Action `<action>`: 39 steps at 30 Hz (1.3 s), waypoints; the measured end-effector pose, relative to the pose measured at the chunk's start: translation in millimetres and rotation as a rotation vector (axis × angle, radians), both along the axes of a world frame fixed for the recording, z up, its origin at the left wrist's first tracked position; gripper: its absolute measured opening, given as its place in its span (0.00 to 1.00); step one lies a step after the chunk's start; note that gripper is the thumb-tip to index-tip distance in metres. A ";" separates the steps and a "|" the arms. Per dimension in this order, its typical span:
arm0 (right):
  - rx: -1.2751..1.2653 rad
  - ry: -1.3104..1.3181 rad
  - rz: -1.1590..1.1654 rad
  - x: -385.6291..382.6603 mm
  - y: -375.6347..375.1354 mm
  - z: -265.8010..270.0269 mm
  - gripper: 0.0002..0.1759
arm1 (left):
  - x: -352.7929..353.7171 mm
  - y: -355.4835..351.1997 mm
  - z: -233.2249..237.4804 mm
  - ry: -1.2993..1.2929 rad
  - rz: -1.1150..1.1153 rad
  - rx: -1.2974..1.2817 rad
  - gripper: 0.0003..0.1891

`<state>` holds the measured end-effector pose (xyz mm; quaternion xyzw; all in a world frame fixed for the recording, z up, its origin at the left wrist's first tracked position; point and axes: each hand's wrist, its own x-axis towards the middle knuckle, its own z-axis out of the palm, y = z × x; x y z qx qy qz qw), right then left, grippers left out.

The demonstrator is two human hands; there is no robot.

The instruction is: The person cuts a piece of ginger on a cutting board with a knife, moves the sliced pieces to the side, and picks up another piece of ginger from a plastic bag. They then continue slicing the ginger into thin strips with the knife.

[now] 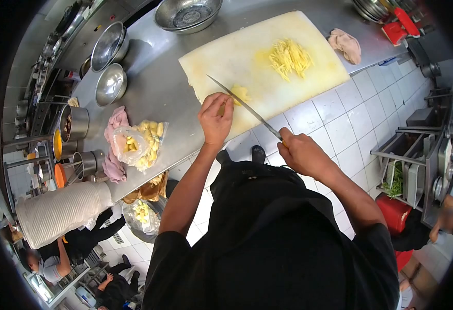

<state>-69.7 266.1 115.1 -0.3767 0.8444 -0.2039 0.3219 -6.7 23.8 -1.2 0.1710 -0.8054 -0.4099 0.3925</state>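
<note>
My right hand (305,153) is closed round the handle of a long kitchen knife (250,110), its blade pointing up and left over the white cutting board (211,59). Beside the blade, my left hand (216,118) rests on the board's near left edge with its fingers curled and pressed together; what they hold is mostly hidden. Just across the blade lie some thin pale yellow slices (241,93) that look like ginger. Farther right on the board sits a heap of fine yellow strips (290,58).
Metal bowls (110,85) and a plastic bag of peeled yellow pieces (151,144) stand left on the steel counter. A pink cloth (345,45) and a red-handled tool (401,27) lie right. Stacked white containers (61,212) fill the lower left; other people are around.
</note>
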 end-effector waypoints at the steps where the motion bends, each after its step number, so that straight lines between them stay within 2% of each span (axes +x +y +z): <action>1: -0.001 0.005 0.005 -0.4 -0.4 -1.8 0.13 | -0.1 -0.4 -0.4 0.004 -0.003 -0.002 0.06; 15: -0.003 0.020 0.019 -2.5 -7.6 -2.8 0.10 | -0.3 -0.7 -0.9 0.001 0.008 -0.017 0.05; 25: -0.015 0.020 0.024 -5.7 -15.0 -28.2 0.15 | -1.1 0.2 -1.7 -0.005 -0.004 0.006 0.05; 39: -0.002 -0.001 -0.024 0.2 -8.8 11.7 0.14 | 0.2 1.3 -0.8 0.006 0.022 -0.004 0.05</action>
